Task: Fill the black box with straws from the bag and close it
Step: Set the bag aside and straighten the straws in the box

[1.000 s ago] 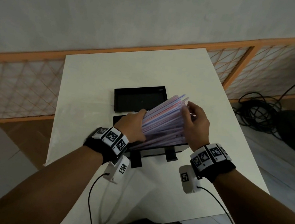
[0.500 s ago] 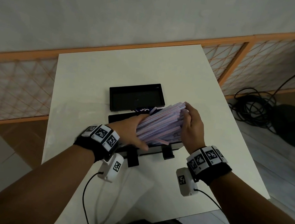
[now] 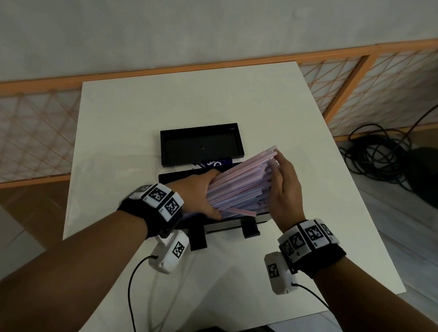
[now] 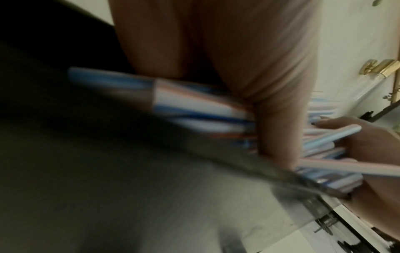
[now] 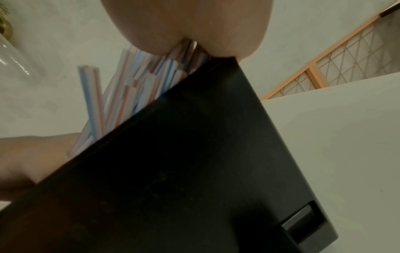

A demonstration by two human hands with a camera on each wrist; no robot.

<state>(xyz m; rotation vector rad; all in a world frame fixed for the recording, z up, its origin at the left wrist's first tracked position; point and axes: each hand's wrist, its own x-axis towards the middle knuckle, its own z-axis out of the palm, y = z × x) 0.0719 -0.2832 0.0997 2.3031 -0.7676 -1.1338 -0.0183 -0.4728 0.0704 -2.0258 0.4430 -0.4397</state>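
Observation:
A thick bundle of pink, blue and white striped straws (image 3: pixel 241 181) slants over the black box (image 3: pixel 171 177), far end raised. My left hand (image 3: pixel 198 191) grips the bundle's near end, thumb underneath. My right hand (image 3: pixel 285 186) lies with straight fingers against the straws' far right ends. One straw pokes out at the near end. The box is mostly hidden under hands and straws; the right wrist view shows its dark wall (image 5: pixel 194 171) with straws (image 5: pixel 129 89) above it. The left wrist view is blurred, with straws (image 4: pixel 194 109) under my palm.
The box's black lid (image 3: pixel 186 147) lies open side up just behind the box. The straw bag (image 3: pixel 214 163), blue label showing, sits between lid and box. All rest on a white table (image 3: pixel 133 125). Cables (image 3: pixel 376 157) coil on the floor at right; an orange lattice fence (image 3: pixel 21 124) runs behind.
The loosely fanned bundle has been squeezed more compact between my hands. My right hand has shifted from curling over the straws to lying flat against their ends.

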